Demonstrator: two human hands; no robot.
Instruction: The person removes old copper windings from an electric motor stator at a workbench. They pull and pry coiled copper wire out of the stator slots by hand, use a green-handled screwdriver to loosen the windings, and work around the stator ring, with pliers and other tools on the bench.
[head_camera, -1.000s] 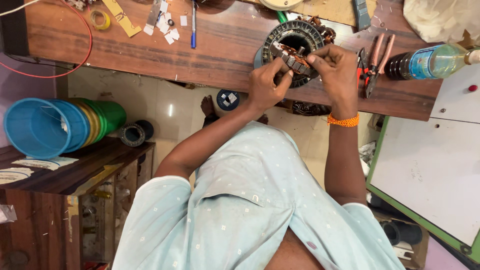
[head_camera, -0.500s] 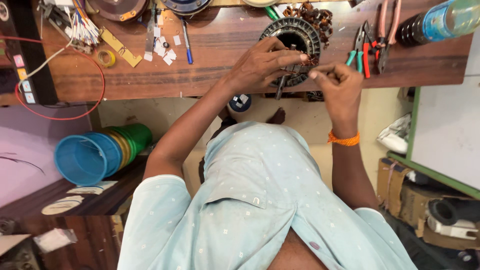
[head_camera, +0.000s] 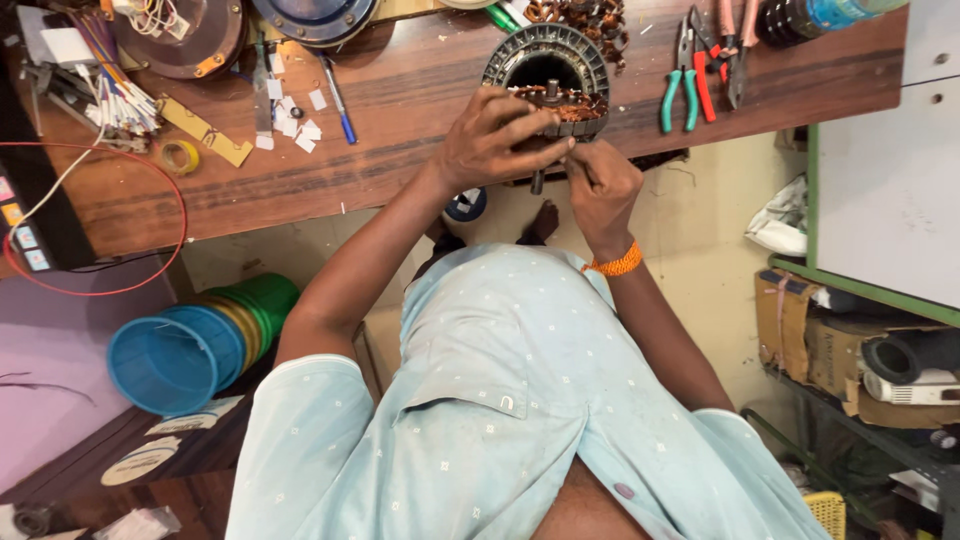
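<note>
A person in a pale blue shirt works a round motor stator at the near edge of a wooden bench. The left hand lies over the stator's copper windings, its grip clenched on the near rim. The right hand, with an orange band at the wrist, sits just beside it at the bench edge, fingers pinched tight; what they pinch is too small to tell. Green-handled pliers and red-handled pliers lie toward the bench's right end, near the stator. A blue pen and scraps of white paper lie toward the middle. Stacked plastic baskets sit below the bench's left end.
</note>
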